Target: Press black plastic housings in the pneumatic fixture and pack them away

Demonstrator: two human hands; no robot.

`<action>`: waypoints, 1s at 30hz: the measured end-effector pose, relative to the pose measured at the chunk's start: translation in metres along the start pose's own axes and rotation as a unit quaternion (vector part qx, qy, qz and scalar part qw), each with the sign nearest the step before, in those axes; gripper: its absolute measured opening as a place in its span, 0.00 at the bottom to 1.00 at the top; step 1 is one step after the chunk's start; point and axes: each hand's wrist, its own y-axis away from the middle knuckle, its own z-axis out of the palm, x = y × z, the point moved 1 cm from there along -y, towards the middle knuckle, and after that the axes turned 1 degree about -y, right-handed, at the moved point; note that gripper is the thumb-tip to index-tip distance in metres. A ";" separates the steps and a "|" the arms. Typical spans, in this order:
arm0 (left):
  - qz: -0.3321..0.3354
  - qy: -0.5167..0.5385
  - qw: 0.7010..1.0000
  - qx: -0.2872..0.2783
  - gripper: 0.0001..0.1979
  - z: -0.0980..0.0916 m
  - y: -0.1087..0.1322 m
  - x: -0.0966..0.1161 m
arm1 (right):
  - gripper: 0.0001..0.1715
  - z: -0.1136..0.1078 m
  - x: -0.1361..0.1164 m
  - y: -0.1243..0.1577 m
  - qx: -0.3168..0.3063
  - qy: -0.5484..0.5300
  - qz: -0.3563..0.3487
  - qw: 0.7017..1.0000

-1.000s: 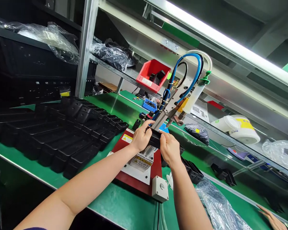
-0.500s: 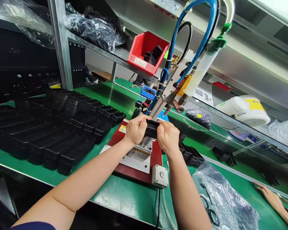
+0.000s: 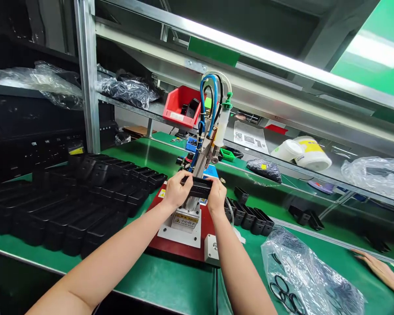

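Between my hands a black rectangular plastic housing [image 3: 201, 188] is held level in front of the dispensing machine. My left hand [image 3: 178, 189] is closed on its left end, thumb on the near side. On the right end, the fingers of my right hand [image 3: 217, 194] are closed in the same way. The machine's clear syringe [image 3: 222, 124], with a green cap and blue hoses, rises just behind and above the housing. Below my hands lies the machine's dark red base [image 3: 184, 241]. A grey button box [image 3: 212, 250] sits at its front corner, partly covered by my right forearm.
Rows of black housings [image 3: 95, 201] cover the left bench; a shorter row [image 3: 251, 216] stands right of the machine. A clear bag [image 3: 310, 267] with black rings lies front right. Another person's hand [image 3: 376, 267] rests at the far right. A red bin [image 3: 179, 109] sits on the shelf.
The view has tilted up and drawn back, showing more of the shelf and ceiling. Both hands still grip the housing in front of the machine.
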 end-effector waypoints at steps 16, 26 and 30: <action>-0.027 0.030 0.999 0.034 0.14 0.006 0.000 0.003 | 0.22 0.001 -0.004 -0.017 0.018 -0.076 0.019 0.997; 0.060 0.096 0.992 -0.057 0.22 -0.038 0.056 0.061 | 0.21 -0.045 -0.055 0.035 0.039 -0.074 -0.033 0.996; 0.064 0.046 0.996 -0.042 0.19 -0.055 0.091 0.060 | 0.19 -0.041 -0.055 0.073 -0.019 -0.109 0.042 0.993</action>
